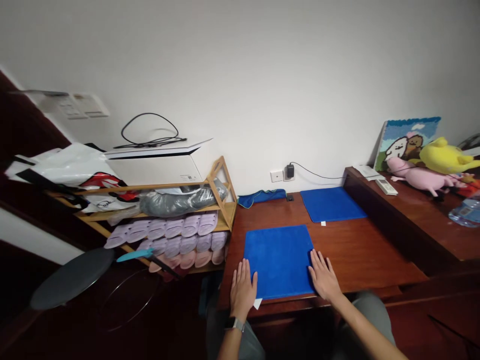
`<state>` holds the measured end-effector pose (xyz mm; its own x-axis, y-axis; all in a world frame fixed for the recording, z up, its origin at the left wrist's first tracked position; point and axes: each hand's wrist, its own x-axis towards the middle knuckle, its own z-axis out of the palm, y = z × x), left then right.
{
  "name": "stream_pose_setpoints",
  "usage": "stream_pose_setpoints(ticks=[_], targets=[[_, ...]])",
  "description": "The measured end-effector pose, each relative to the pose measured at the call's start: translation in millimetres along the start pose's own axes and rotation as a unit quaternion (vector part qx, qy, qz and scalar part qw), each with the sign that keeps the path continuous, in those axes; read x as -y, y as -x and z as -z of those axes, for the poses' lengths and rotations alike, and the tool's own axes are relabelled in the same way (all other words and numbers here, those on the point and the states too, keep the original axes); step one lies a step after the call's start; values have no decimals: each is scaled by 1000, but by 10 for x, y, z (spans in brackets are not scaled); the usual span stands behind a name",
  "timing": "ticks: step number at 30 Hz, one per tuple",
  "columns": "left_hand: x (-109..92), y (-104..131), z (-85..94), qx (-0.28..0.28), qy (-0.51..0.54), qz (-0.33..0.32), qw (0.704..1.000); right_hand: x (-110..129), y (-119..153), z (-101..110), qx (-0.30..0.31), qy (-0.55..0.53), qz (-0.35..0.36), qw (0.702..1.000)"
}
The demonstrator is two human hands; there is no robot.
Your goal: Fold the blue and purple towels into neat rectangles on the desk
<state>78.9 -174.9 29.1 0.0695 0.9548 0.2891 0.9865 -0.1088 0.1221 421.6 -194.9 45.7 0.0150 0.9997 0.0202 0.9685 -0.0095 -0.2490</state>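
Note:
A blue cloth [279, 260], folded into a flat rectangle, lies near the front edge of the brown wooden desk [356, 255]. My left hand [243, 290] rests flat with fingers out at the cloth's left edge, a watch on its wrist. At the right edge lies my right hand [324, 275], fingers stretched and slightly apart. Neither hand grips anything. A white tag [257, 303] pokes out by the near left corner. Farther back on the right is a second flat blue cloth [332, 204], also with a small white tag.
Against the wall lies a crumpled blue cloth with green edging [262, 198]. On the left, a wooden rack [225, 215] holds slippers [165, 228] and a white box [161, 165]. Plush toys [416, 175], a remote [386, 187] and a bottle [467, 210] occupy the raised right side.

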Motion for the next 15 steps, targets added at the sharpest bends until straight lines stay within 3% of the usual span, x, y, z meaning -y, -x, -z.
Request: stream_pose_setpoints(ticks=[15], targets=[[122, 3, -79, -3, 9, -1, 1000, 26, 49, -136, 4, -6, -5, 1000]])
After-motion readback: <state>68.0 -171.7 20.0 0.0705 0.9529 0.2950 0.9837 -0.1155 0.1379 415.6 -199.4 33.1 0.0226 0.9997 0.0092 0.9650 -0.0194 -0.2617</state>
